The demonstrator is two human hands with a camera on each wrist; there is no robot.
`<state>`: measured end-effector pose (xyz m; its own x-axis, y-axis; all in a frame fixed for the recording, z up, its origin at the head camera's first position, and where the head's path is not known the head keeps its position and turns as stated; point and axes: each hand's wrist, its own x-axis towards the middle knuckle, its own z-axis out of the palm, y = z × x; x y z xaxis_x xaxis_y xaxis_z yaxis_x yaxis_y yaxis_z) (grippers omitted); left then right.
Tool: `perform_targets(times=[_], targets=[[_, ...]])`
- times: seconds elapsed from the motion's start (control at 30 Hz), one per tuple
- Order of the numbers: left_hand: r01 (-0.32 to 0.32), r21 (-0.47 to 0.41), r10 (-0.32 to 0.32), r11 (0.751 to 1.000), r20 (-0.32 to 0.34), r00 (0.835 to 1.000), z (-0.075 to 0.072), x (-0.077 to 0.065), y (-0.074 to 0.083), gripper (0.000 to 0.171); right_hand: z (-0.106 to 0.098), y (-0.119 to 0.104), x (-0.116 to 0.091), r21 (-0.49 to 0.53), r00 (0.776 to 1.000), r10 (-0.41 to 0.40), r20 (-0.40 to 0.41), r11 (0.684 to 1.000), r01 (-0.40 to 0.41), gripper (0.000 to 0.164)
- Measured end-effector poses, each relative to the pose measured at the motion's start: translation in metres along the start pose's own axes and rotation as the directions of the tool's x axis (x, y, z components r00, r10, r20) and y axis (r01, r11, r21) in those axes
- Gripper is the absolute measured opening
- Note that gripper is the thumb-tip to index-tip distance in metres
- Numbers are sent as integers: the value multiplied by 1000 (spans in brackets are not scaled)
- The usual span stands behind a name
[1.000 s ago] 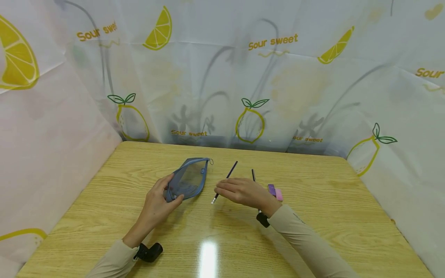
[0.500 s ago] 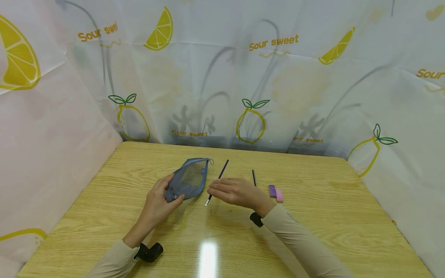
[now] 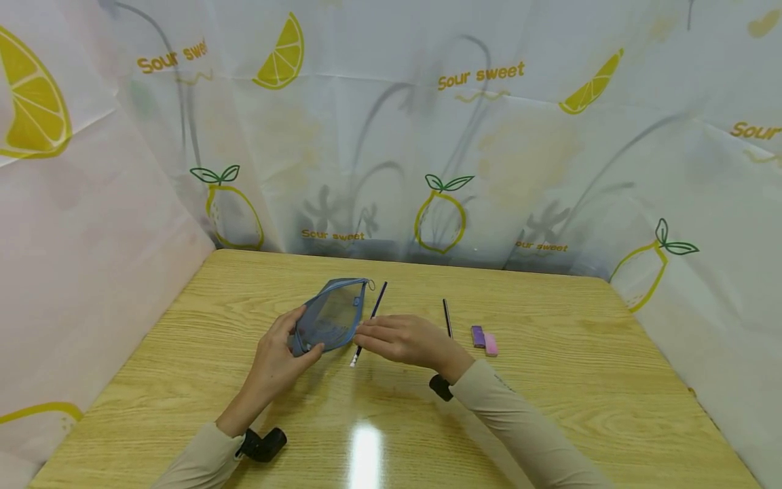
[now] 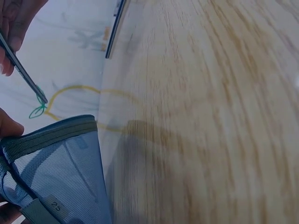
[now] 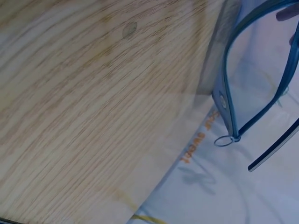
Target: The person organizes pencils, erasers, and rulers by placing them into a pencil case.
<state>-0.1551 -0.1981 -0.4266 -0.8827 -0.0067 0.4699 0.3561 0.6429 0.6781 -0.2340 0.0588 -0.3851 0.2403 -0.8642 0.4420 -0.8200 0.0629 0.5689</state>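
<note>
Left hand [image 3: 277, 353]: grips the near-left end of a blue mesh pouch [image 3: 330, 319], thumb on the edge closer to the body, fingers at the farther edge. Right hand [image 3: 406, 339]: pinches a dark pencil [image 3: 379, 299] about its middle, white end pointing back toward the body, the other end pointing away; pencil tilted.

Between the hands: the pouch reaches from the left hand toward the right fingertips, mouth gaping toward the right hand. Pencil lies just beside that mouth, outside it. Whether the right fingertips touch the rim, cannot tell. Zip ring [image 3: 371, 284] hangs at the pouch's far corner, near the pencil's far half.

Right of the right hand: a second dark pencil [image 3: 449, 318] on the desk [image 3: 580, 401], its near end hidden by hand and wrist. Farther right, a purple block [image 3: 478, 337] and a pink block [image 3: 491, 344], side by side and touching.

Edges: far desk edge well beyond both hands, against a lemon-print curtain [image 3: 366, 136]. Left edge well apart from the left hand; right edge well past the blocks. Room: broad stretches of wood between the forearms, left of the left hand and right of the blocks.
</note>
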Motion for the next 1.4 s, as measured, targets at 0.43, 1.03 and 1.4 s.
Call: perform_targets(times=[0.43,1.03,1.4], targets=[[-11,20,11,1000,-5,1000,1,-1,-2,71,2,0,10,22,999,0,42,1000,-1,27],[12,6,-12,1000,7,1000,0,-1,-2,73,17,5,20,179,996,71,48,981,-78,32],[3,15,-3,1000,4,1000,0,-1,-1,74,23,8,27,187,989,128,76,972,-141,34]])
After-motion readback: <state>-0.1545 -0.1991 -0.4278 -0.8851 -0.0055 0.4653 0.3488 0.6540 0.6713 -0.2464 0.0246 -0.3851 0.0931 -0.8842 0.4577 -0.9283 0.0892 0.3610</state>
